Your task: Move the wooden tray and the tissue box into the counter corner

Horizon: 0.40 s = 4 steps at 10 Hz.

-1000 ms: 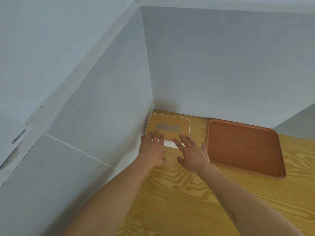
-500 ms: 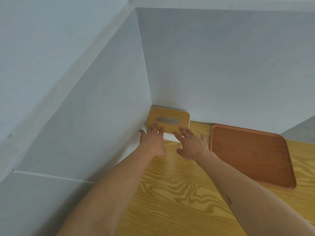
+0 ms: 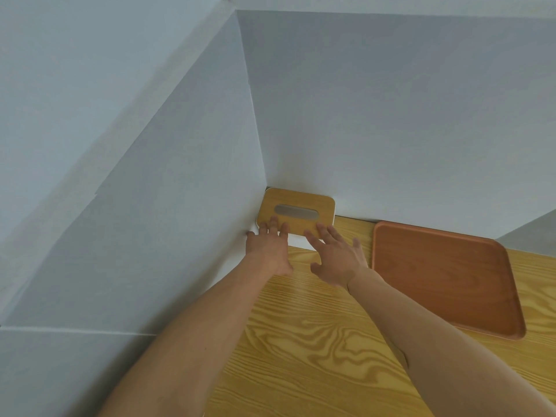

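Note:
The tissue box (image 3: 296, 209), white with a light wooden lid and a grey slot, stands in the counter corner against both walls. My left hand (image 3: 268, 247) lies flat with spread fingers resting on the lid's near left edge. My right hand (image 3: 335, 256) is spread too, fingertips touching the lid's near right edge. Neither hand grips anything. The reddish-brown wooden tray (image 3: 445, 275) lies flat on the counter to the right of the box, against the back wall, with a gap between them.
The light pine counter (image 3: 316, 341) runs toward me between the white left wall (image 3: 168, 206) and the white back wall (image 3: 391, 115). A white slanted surface (image 3: 529, 236) rises behind the tray's far right corner.
The tissue box has slid back into the corner under both hands, and the view has tilted upward a little. The tray has not moved.

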### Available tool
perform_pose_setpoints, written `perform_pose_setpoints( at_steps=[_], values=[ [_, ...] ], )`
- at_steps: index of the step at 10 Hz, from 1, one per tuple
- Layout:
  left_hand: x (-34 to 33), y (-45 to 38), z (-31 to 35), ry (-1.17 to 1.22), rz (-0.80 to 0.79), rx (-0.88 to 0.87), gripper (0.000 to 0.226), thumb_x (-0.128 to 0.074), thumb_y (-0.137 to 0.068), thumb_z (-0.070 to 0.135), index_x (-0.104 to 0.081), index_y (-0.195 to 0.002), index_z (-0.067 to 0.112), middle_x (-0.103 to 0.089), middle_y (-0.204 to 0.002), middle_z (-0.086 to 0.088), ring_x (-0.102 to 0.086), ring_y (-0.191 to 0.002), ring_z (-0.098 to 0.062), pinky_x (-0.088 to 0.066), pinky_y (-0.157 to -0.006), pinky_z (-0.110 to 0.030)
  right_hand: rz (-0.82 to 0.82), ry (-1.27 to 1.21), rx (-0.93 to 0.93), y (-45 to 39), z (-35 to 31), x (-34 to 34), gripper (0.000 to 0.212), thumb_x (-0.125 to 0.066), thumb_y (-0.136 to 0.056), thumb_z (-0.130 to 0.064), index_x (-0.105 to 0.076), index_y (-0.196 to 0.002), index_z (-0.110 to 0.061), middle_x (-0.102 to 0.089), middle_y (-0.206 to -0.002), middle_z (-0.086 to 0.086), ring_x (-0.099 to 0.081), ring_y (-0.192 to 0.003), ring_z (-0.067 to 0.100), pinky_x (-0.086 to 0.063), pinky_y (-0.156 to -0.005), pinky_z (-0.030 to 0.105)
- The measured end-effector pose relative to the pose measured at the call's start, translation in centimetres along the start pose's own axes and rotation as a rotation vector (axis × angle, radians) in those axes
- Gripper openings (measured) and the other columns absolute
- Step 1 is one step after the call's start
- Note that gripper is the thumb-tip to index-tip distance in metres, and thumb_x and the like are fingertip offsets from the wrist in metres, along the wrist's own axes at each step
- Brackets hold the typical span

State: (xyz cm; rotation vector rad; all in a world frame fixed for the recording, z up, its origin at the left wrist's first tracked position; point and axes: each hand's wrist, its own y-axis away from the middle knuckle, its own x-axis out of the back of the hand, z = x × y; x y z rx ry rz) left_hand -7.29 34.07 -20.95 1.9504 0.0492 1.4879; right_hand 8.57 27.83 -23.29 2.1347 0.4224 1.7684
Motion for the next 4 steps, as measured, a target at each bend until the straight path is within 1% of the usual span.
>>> perform_pose_setpoints(
  at_steps=[1,2,3,4],
  values=[
    [0.0,0.1,0.0,0.01,-0.014,0.014,0.106,-0.064,-0.081,0.051,0.004,-0.156,0.02,0.01,-0.165,-0.009,-0.004,-0.15,-0.032,-0.027,-0.112,-0.058,-0.034,-0.013,0.004,-0.3,0.2,0.2,0.079,-0.051,-0.096,-0.044,-0.001,-0.157,-0.039,0.01,-0.168,-0.006,0.008,-0.153,0.017,-0.019,-0.116,0.062],
    [0.3,0.2,-0.1,0.083,-0.02,0.024,0.102,-0.062,-0.081,0.05,0.001,-0.156,0.022,0.008,-0.166,-0.007,-0.005,-0.15,-0.03,-0.028,-0.112,-0.058,-0.06,-0.045,0.013,-0.4,0.3,1.0,0.08,-0.053,-0.095,-0.042,-0.003,-0.157,-0.039,0.008,-0.168,-0.006,0.006,-0.153,0.016,-0.024,-0.116,0.058],
    [0.7,1.2,-0.1,0.196,0.031,0.012,0.093,-0.059,-0.083,0.05,-0.007,-0.156,0.026,-0.004,-0.166,-0.004,-0.013,-0.149,-0.028,-0.032,-0.109,-0.054,0.033,-0.052,0.038,0.6,0.4,1.6,0.072,-0.052,-0.096,-0.038,-0.015,-0.157,-0.036,-0.002,-0.169,-0.001,-0.002,-0.154,0.019,-0.026,-0.116,0.054],
    [0.5,1.8,-0.4,0.28,0.119,-0.014,0.08,-0.056,-0.085,0.05,-0.021,-0.153,0.027,-0.02,-0.162,-0.003,-0.024,-0.145,-0.026,-0.036,-0.105,-0.048,0.112,-0.03,0.063,1.7,0.5,1.7,0.062,-0.049,-0.099,-0.039,-0.025,-0.155,-0.032,-0.012,-0.168,0.001,-0.008,-0.153,0.021,-0.026,-0.117,0.051]
  ],
)
